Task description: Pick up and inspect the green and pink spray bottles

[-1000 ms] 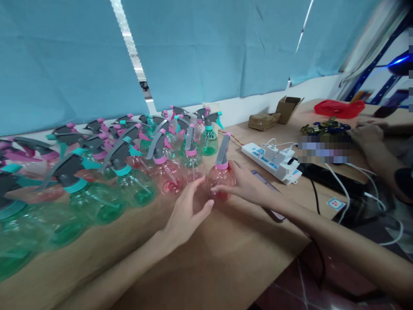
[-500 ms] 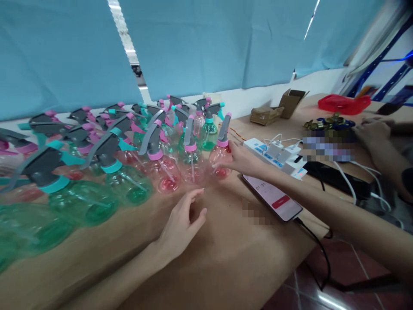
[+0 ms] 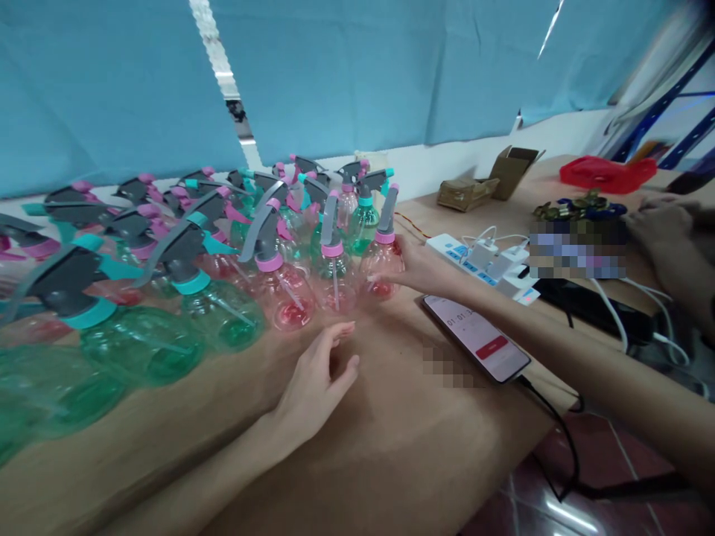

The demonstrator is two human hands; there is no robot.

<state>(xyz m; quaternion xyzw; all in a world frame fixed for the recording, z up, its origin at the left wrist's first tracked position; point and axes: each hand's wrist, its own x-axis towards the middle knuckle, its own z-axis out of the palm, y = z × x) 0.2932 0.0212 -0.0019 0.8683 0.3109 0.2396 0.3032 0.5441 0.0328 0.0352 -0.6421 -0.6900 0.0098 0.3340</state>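
My right hand (image 3: 420, 266) is wrapped round the body of a pink spray bottle (image 3: 382, 262), which stands upright at the right end of the front row. Its grey trigger head has a pink collar. My left hand (image 3: 319, 376) rests over the table with fingers apart and slightly curled, holding nothing. Just beyond it stand another pink spray bottle (image 3: 337, 286) and a wider pink one (image 3: 286, 298). To the left are green spray bottles, the nearest a large green one (image 3: 142, 346) with a turquoise collar. Several more crowd behind.
A phone (image 3: 477, 339) with a timer lies right of my hands, cabled at the table's edge. Behind it are a white power strip (image 3: 463, 257) with plugs and cables, cardboard boxes (image 3: 469, 192) and a red plastic bag (image 3: 606, 175). Another person's hands (image 3: 662, 227) are at far right.
The view has shifted slightly. My right hand stays on the pink spray bottle and my left hand keeps its place, with no clear movement of the bottles.
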